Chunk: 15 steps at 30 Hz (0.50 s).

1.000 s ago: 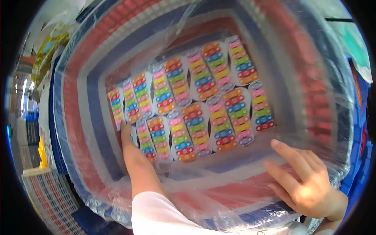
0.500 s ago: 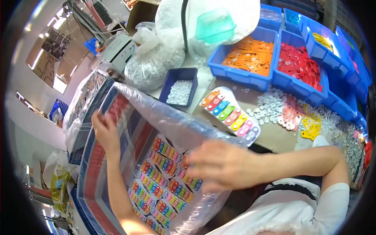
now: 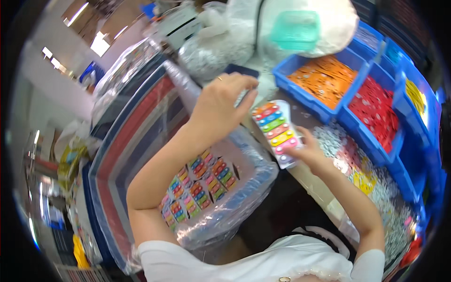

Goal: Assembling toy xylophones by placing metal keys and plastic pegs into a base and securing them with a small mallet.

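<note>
A toy xylophone (image 3: 282,134) with rainbow bars on a white base lies tilted at the worktable's near edge. My right hand (image 3: 310,152) grips its near right end, the thumb over the lowest bars. Over the small dark blue tray (image 3: 242,70) hovers my left hand (image 3: 225,101), with thumb and fingers apart and nothing visible between them. That hand covers most of the tray. Below my left forearm stands a striped, plastic-lined bag (image 3: 124,141). Several similar xylophones (image 3: 199,190) lie in rows inside it, partly hidden by the forearm.
Blue bins with orange pieces (image 3: 324,77) and red pieces (image 3: 376,105) line the back right. Loose white pieces (image 3: 329,141) and yellow pieces (image 3: 364,181) cover the table nearby. A clear bag of white pieces (image 3: 216,51) and a teal basket (image 3: 296,30) stand behind.
My left hand has gone from the bag's far left side to above the tray. My right hand has left the bag and taken hold of the xylophone. The view has turned.
</note>
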{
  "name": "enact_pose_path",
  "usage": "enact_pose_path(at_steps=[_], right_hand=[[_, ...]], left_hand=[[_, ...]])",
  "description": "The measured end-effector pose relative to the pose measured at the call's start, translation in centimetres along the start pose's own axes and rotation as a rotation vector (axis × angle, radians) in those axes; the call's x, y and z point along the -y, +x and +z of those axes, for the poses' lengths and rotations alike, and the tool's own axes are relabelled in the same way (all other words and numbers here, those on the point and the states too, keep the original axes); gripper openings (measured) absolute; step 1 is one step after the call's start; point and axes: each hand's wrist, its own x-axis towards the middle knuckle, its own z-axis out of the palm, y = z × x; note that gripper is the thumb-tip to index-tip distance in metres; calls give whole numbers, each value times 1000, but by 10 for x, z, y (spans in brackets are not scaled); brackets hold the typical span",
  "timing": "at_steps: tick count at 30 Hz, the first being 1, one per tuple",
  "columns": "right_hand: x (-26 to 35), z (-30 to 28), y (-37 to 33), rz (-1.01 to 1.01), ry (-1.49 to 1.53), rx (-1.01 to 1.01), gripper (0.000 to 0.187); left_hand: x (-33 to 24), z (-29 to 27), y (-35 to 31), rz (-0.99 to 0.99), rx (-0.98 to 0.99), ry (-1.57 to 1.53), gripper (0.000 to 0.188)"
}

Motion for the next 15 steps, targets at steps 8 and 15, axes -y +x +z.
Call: enact_pose_path(at_steps=[8,15], right_hand=[[63,33,-47,-509,275,63,69],[98,105,-42,-1043,-463,450,80]], left_hand=[[-11,-49,-94,-585,-379,-591,45],[-4,-75,-124,-919,-555,-1032,54]])
